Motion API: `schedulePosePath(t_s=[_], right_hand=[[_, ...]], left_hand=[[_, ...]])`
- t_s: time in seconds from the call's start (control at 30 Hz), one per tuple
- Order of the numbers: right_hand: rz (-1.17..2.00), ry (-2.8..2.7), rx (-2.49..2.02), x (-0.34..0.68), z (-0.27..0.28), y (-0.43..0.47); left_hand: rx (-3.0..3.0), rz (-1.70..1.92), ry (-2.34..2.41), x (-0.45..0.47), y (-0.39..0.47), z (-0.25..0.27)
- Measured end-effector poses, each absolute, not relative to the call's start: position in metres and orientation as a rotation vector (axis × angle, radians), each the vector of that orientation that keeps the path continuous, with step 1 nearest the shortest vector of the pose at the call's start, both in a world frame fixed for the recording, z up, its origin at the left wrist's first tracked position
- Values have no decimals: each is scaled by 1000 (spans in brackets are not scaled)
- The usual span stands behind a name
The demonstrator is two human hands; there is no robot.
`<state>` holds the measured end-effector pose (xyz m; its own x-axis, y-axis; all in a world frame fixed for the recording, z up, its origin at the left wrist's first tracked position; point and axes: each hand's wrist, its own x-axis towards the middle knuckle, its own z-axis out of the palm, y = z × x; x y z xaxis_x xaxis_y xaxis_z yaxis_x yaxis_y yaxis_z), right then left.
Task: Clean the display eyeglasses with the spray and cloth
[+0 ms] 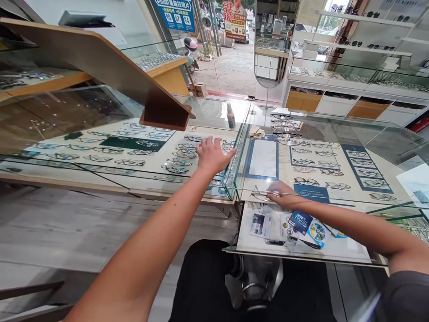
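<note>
My left hand (pixel 214 155) is held with spread fingers over the glass top of the left display case (pixel 204 116), holding nothing. Rows of eyeglasses (pixel 176 169) lie beneath it under the glass. My right hand (pixel 280 194) reaches inside the right display case (pixel 239 192), its fingers pinched at a pair of eyeglasses (pixel 261 195) near the front edge. Reflections on the glass partly blur these fingers. A white sheet with a blue border (pixel 263 157) lies just behind this hand. Several more eyeglasses (pixel 306 181) are laid out to its right.
A spray bottle (pixel 230 116) and a crumpled cloth (pixel 256 133) rest on the glass tops. Below my right forearm, an opened drawer (pixel 248 243) holds leaflets and cards (pixel 300 222). A brown wooden board (pixel 110 58) juts over the left case. A tall mirror (pixel 272 67) stands beyond.
</note>
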<state>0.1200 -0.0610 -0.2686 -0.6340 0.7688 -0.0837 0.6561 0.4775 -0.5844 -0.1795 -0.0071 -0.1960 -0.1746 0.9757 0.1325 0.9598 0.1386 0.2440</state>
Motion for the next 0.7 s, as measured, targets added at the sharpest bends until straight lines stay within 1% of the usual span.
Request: schedulePosePath(t_s=[0.07, 0.13, 0.23, 0.4, 0.7], right_hand=[[525, -2641, -1267, 115, -283, -31], [436, -2669, -1268, 110, -293, -4], [418, -2683, -1271, 103, -306, 23], [383, -2720, -1293, 96, -322, 40], [316, -2756, -1361, 91, -324, 48]], left_hand=[[1950, 424, 2329, -179, -7, -198], [1941, 395, 2316, -180, -7, -198], [1942, 345, 2305, -180, -8, -196], [1953, 307, 2300, -179, -10, -192], [1930, 303, 2285, -178, -11, -189]])
